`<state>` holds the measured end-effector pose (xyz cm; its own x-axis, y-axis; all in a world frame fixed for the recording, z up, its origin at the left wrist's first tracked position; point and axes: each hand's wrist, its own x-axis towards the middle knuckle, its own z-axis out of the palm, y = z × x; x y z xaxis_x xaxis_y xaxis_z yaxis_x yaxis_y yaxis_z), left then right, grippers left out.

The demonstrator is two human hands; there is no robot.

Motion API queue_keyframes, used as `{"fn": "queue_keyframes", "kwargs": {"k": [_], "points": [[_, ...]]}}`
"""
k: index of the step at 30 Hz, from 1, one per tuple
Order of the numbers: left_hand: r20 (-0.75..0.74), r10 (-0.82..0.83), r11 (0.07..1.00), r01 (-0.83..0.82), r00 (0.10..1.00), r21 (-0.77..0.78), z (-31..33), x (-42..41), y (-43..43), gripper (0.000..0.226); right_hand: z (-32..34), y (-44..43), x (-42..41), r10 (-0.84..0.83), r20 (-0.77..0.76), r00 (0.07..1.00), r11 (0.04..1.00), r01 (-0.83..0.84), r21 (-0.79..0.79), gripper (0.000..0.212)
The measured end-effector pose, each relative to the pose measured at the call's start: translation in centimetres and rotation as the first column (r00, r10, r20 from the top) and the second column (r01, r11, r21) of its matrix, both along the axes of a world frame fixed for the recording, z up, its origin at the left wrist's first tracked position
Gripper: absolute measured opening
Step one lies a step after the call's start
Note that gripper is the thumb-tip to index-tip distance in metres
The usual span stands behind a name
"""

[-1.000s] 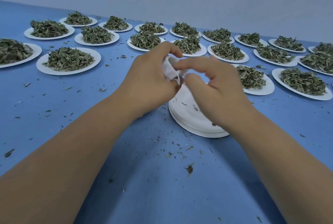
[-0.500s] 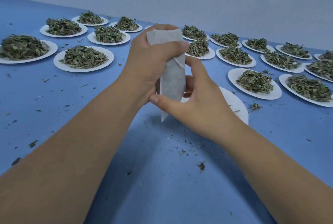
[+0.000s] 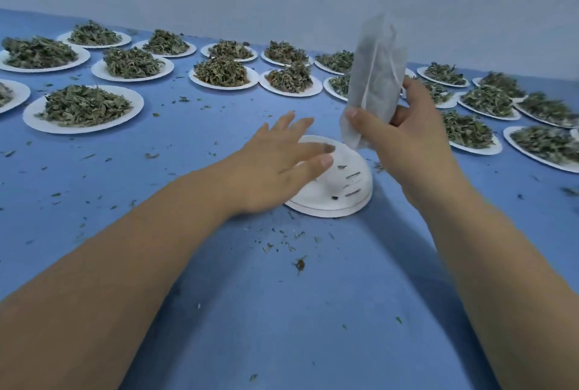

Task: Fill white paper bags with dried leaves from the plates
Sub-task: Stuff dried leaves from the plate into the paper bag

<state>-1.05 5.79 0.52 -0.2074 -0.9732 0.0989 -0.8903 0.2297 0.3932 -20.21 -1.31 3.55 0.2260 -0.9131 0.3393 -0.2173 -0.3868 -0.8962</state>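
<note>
Half a second back, gripped the paper bag (image 3: 374, 76) with both hands. Now pinches it in the right hand (image 3: 407, 135) alone, thumb and fingers (image 3: 413, 92) curled round its lower part, upright in the upper right of the frame. Spreads the left hand (image 3: 282, 167) flat, fingers straight and holding nothing, over the stack of empty plates (image 3: 344, 198) at centre. Probably means one bag filled and ready to set aside. Open table (image 3: 282, 311) across the lower frame; little room along the top and right edge, with full plates (image 3: 83, 109) packed close behind the bag.
</note>
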Motion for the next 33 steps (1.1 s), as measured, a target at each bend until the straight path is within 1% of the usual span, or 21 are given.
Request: {"fn": "queue_keyframes", "kwargs": {"k": [1, 3, 5, 6, 7, 9, 11, 13, 15, 17, 22, 24, 29, 31, 33], "points": [[0.100, -0.017, 1.000, 0.019, 0.995, -0.016, -0.3, -0.2, 0.6, 0.068, -0.1, -0.1, -0.4, -0.012, 0.004, 1.000, 1.000, 0.012, 0.004, 0.054], [0.273, -0.001, 0.999, 0.012, 0.962, -0.040, -0.3, -1.3, -0.1, 0.088, -0.7, -0.2, -1.0, -0.025, -0.001, 1.000, 1.000, 0.025, 0.007, 0.053], [0.332, 0.017, 0.999, -0.002, 0.943, -0.045, -0.2, -2.7, -0.5, 0.107, -1.5, 0.0, -1.2, -0.027, -0.006, 1.000, 1.000, 0.027, 0.001, 0.052], [0.353, 0.014, 0.999, 0.000, 0.935, -0.041, -0.5, -3.3, -0.6, 0.110, -1.8, 0.1, -1.2, -0.027, -0.008, 1.000, 1.000, 0.027, -0.002, 0.052], [0.377, 0.002, 0.999, 0.012, 0.926, -0.034, -0.9, -3.7, -0.6, 0.109, -2.0, 0.2, -1.2, -0.030, -0.006, 1.000, 1.000, 0.030, -0.001, 0.051], [0.389, -0.055, 0.997, 0.071, 0.920, -0.028, -1.1, -4.3, -0.8, 0.094, -2.1, 0.1, -1.3, -0.040, 0.006, 0.999, 0.999, 0.040, 0.006, 0.049], [0.327, -0.108, 0.992, 0.123, 0.939, -0.025, -1.1, -4.9, -0.8, 0.074, -2.1, 0.0, -1.4, -0.041, 0.030, 0.999, 0.999, 0.041, 0.008, 0.047], [0.217, -0.148, 0.986, 0.161, 0.965, -0.039, -1.1, -5.3, -0.6, 0.056, -2.1, -0.1, -1.5, -0.037, 0.041, 0.998, 0.999, 0.037, 0.007, 0.048], [0.133, -0.122, 0.986, 0.136, 0.984, -0.101, -1.0, -5.5, -0.2, 0.039, -2.1, -0.1, -1.5, -0.038, 0.040, 0.999, 0.999, 0.038, -0.003, 0.049], [0.099, -0.084, 0.977, 0.101, 0.992, -0.186, -0.9, -5.7, 0.1, 0.028, -2.1, -0.1, -1.4, -0.035, 0.037, 0.999, 0.999, 0.035, -0.012, 0.049], [0.035, -0.087, 0.964, 0.094, 0.996, -0.251, -0.9, -5.8, 0.4, 0.018, -2.0, 0.0, -1.3, -0.029, 0.007, 1.000, 0.999, 0.029, -0.037, 0.047], [-0.027, -0.079, 0.963, 0.069, 0.997, -0.262, -1.0, -5.9, 0.4, 0.016, -2.0, 0.0, -1.3, -0.025, -0.002, 1.000, 0.999, 0.025, -0.042, 0.045], [-0.156, -0.069, 0.968, 0.028, 0.985, -0.248, -1.3, -6.0, 0.5, 0.011, -2.2, -0.1, -1.4, -0.010, -0.012, 1.000, 0.999, 0.010, -0.048, 0.046], [-0.180, -0.047, 0.969, 0.002, 0.983, -0.247, -1.4, -6.0, 0.6, 0.009, -2.3, -0.2, -1.4, -0.001, -0.010, 1.000, 0.999, 0.000, -0.048, 0.049], [-0.238, -0.014, 0.968, -0.046, 0.971, -0.246, -1.4, -6.0, 0.6, 0.010, -2.4, -0.2, -1.4, 0.005, -0.009, 1.000, 0.999, -0.005, -0.047, 0.049]]}}
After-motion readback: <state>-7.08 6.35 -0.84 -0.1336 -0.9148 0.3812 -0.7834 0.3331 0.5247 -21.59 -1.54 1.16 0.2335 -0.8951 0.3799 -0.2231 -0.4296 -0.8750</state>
